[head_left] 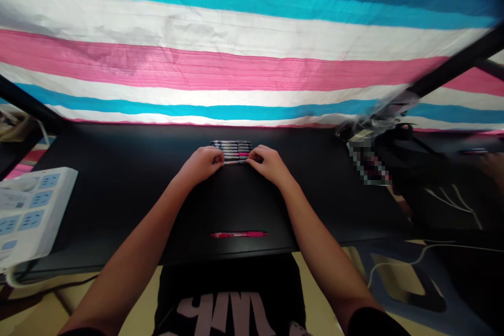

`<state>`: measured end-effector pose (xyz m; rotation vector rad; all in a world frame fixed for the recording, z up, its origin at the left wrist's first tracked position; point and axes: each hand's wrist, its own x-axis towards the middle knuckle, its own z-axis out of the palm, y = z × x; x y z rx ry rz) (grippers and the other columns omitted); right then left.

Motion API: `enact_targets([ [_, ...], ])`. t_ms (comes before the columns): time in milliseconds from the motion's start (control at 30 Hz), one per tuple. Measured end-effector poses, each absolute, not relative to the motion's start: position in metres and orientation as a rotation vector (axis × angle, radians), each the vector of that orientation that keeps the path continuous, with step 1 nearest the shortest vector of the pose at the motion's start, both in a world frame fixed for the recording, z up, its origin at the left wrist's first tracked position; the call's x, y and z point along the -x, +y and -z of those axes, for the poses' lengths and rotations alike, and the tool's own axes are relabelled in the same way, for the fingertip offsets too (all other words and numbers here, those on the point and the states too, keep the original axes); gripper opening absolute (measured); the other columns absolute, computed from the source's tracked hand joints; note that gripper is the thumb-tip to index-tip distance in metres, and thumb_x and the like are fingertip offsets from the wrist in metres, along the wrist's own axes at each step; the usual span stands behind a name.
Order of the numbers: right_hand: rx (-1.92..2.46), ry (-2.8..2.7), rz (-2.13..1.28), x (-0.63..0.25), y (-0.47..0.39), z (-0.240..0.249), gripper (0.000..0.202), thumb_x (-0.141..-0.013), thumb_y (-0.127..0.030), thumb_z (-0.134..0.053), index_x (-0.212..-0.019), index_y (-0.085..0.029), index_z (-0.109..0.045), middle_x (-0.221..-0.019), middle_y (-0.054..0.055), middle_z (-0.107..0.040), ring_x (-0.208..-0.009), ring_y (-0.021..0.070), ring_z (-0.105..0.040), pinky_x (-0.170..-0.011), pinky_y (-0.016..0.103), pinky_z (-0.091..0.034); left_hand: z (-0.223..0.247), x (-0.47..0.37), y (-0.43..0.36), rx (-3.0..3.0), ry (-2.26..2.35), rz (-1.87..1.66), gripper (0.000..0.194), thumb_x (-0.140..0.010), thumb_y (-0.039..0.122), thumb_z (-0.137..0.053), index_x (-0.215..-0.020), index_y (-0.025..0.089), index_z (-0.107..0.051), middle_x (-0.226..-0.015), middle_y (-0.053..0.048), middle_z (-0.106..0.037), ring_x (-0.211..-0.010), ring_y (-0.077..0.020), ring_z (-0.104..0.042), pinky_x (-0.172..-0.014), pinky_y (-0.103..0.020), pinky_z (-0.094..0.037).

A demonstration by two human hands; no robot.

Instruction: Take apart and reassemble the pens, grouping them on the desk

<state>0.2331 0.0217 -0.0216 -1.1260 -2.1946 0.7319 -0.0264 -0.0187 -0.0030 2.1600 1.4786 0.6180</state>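
Note:
Several pens point(231, 143) lie side by side in a tight row on the black table point(220, 199), pointing left to right. One pen in the row shows a pink section point(244, 155) near its right end. My left hand point(202, 164) is closed in a pinch at the left end of the nearest pen point(235, 161). At that pen's right end, my right hand point(271, 164) pinches in the same way. My fingers partly hide the ends of the row. Apart from the others, a red pen point(239, 234) lies near the table's front edge.
A white power strip point(65, 194) stands at the left. Clear plastic wrapping point(388, 113) and a pixelated item point(370, 165) are at the right. Behind the table hangs a striped sheet point(236, 71). Another person's hand point(494, 165) shows at the far right, near a blue stool point(394, 294).

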Motion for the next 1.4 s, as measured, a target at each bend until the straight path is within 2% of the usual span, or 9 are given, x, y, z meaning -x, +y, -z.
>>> enact_targets([
  [133,1.100,-2.207,-0.769,-0.230,0.020,0.021,0.008,-0.084,-0.020,-0.075,-0.082,-0.021,-0.067,-0.086,0.002,-0.061,-0.078,0.0181,-0.059,-0.073,0.031,-0.047,0.005,0.027,-0.019,-2.180,1.541,-0.601,0.003,-0.082,0.017,-0.070,-0.081,0.018,-0.073,-0.082,-0.003,-0.064,-0.075,-0.0174,-0.061,-0.070,-0.029,-0.045],
  [333,1.130,-2.269,-0.743,-0.224,0.018,0.025,0.010,-0.085,-0.017,-0.072,-0.078,-0.021,-0.066,-0.085,0.002,-0.059,-0.078,0.0175,-0.057,-0.072,0.030,-0.045,0.002,0.025,-0.020,-2.196,1.570,-0.625,0.007,-0.087,0.020,-0.068,-0.080,0.018,-0.070,-0.082,-0.004,-0.064,-0.074,-0.0180,-0.060,-0.069,-0.030,-0.044],
  [633,1.144,-2.279,-0.716,-0.223,0.017,0.026,0.011,-0.084,-0.012,-0.067,-0.077,-0.020,-0.061,-0.078,0.000,-0.054,-0.071,0.0158,-0.052,-0.066,0.028,-0.039,0.008,0.019,-0.021,-2.225,1.521,-0.656,0.011,-0.088,0.015,-0.064,-0.077,0.018,-0.064,-0.080,-0.004,-0.062,-0.075,-0.0184,-0.059,-0.071,-0.030,-0.044],
  [900,1.141,-2.284,-0.680,-0.222,0.017,0.028,0.013,-0.085,-0.015,-0.066,-0.076,-0.021,-0.059,-0.078,0.000,-0.055,-0.071,0.0163,-0.052,-0.066,0.028,-0.038,0.008,0.018,-0.020,-2.226,1.523,-0.697,0.009,-0.088,0.014,-0.065,-0.080,0.018,-0.066,-0.080,-0.003,-0.062,-0.076,-0.0180,-0.058,-0.072,-0.030,-0.044],
  [1067,1.143,-2.221,-0.662,-0.224,0.016,0.022,0.018,-0.090,-0.023,-0.066,-0.074,-0.021,-0.059,-0.075,0.001,-0.056,-0.069,0.0168,-0.053,-0.065,0.030,-0.039,-0.005,0.009,-0.027,-2.055,1.275,-0.711,0.007,-0.087,0.023,-0.071,-0.083,0.018,-0.072,-0.076,-0.001,-0.066,-0.071,-0.0152,-0.060,-0.069,-0.028,-0.047],
  [1233,1.175,-2.129,-0.575,-0.225,0.015,0.014,0.027,-0.098,-0.031,-0.058,-0.072,-0.022,-0.058,-0.074,0.003,-0.058,-0.068,0.0182,-0.054,-0.067,0.033,-0.041,-0.018,-0.018,-0.049,-1.870,0.923,-0.461,0.026,-0.078,0.042,-0.085,-0.084,0.019,-0.076,-0.077,-0.002,-0.070,-0.072,-0.0162,-0.064,-0.065,-0.026,-0.049],
  [1400,1.187,-2.047,-0.527,-0.224,0.014,0.011,0.033,-0.101,-0.037,-0.052,-0.072,-0.023,-0.057,-0.072,0.004,-0.059,-0.067,0.0190,-0.055,-0.067,0.034,-0.042,-0.012,-0.055,-0.075,-2.125,0.677,-0.320,0.036,-0.070,0.045,-0.093,-0.088,0.019,-0.076,-0.092,-0.005,-0.070,-0.086,-0.0196,-0.064,-0.080,-0.031,-0.049],
])
